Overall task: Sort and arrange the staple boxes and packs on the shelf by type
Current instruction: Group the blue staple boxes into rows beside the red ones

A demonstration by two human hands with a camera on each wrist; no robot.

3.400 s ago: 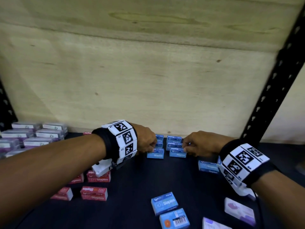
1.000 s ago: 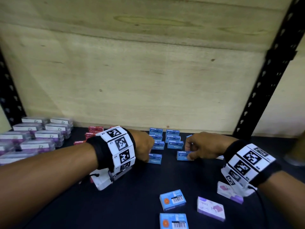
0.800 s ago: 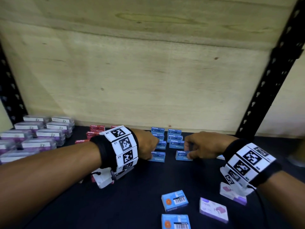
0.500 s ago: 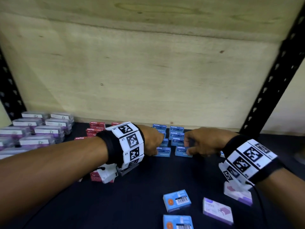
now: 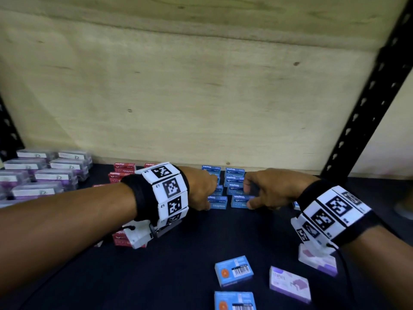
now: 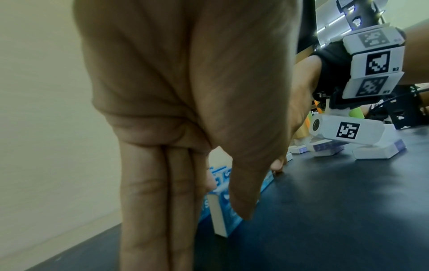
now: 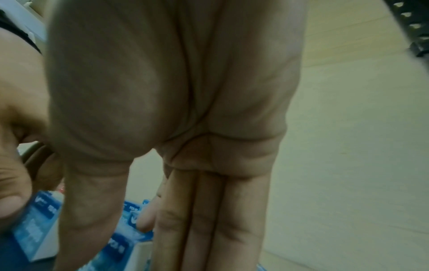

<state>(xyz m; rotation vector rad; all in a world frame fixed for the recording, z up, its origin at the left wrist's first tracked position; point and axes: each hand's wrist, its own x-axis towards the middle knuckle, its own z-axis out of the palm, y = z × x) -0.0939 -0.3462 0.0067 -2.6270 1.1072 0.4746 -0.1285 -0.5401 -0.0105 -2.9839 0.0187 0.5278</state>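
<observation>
Done: purple packs [image 5: 42, 175], red boxes [image 5: 121, 171] grouped | Now: your left hand [image 5: 201, 189] and right hand [image 5: 266, 191], fingers straight, press blue staple boxes [image 5: 225, 189] into rows on the shelf [image 5: 178, 265] | Left: loose blue boxes [image 5: 233, 270], purple box [image 5: 290, 283] near front.

Black wristbands [image 5: 138, 198], white tag-printed blocks [image 5: 168, 189], bare forearms

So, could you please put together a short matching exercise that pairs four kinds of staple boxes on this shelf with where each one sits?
Things:
1. clear purple-tinted packs
2. red staple boxes
3. blue boxes with barcode face up
4. white and purple box

Places:
A. loose at the front, right of the barcode boxes
B. grouped at the far left
C. loose at the front, in the middle
D. at the back, just left of the blue rows

Pairs: 1-B, 2-D, 3-C, 4-A
</observation>
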